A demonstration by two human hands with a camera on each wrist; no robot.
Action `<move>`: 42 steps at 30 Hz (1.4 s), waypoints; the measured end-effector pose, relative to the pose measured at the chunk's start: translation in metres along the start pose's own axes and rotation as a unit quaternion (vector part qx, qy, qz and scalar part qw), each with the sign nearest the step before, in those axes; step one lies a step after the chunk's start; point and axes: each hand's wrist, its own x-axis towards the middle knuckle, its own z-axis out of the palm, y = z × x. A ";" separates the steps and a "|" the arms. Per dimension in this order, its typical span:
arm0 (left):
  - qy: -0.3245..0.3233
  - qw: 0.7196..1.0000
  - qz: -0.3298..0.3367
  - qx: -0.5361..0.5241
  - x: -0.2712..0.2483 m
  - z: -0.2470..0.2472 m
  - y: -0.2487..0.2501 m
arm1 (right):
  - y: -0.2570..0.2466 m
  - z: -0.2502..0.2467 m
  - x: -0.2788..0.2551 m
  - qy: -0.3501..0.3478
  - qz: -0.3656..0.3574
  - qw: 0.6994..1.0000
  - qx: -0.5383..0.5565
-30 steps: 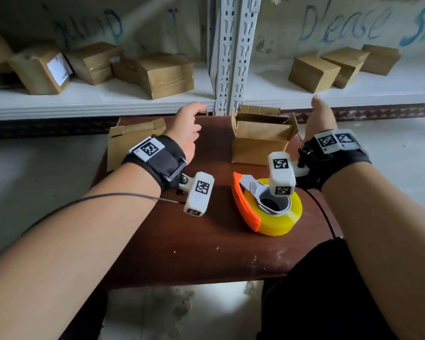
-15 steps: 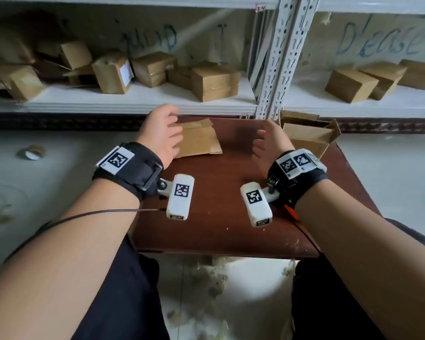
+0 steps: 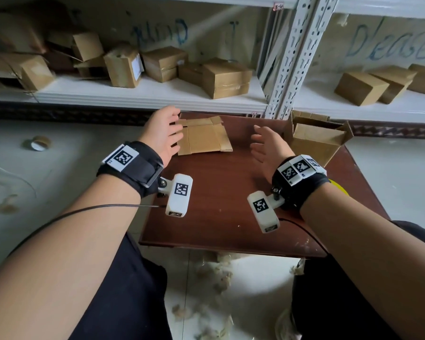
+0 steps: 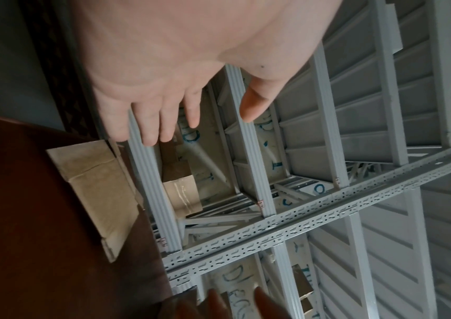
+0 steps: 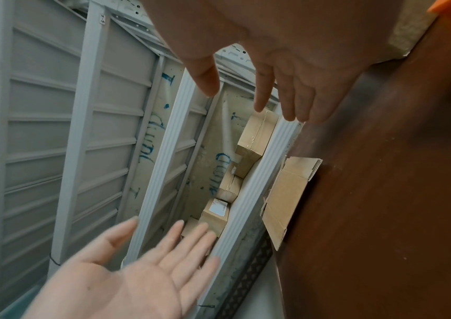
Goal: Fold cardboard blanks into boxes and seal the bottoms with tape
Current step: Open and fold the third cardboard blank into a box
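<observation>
I am reaching for the next flat cardboard blank, lying at the far left of the table. My left hand hovers at its left edge, fingers spread, holding nothing; my right hand, also spread, is to its right. Next I must grip both edges and pop it open.

Matt cardboard blank, glossy wood table
</observation>
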 end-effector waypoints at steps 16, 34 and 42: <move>0.079 0.993 -0.089 -0.017 0.114 -0.003 -0.046 | 0.025 0.057 0.119 -0.014 -0.041 0.973 -0.229; 0.052 0.991 -0.110 0.059 0.113 -0.011 -0.068 | 0.022 0.036 0.114 0.014 -0.056 0.939 -0.340; -0.014 0.995 -0.074 -0.073 0.019 0.021 -0.047 | -0.017 -0.033 0.012 0.032 -0.146 0.947 -0.283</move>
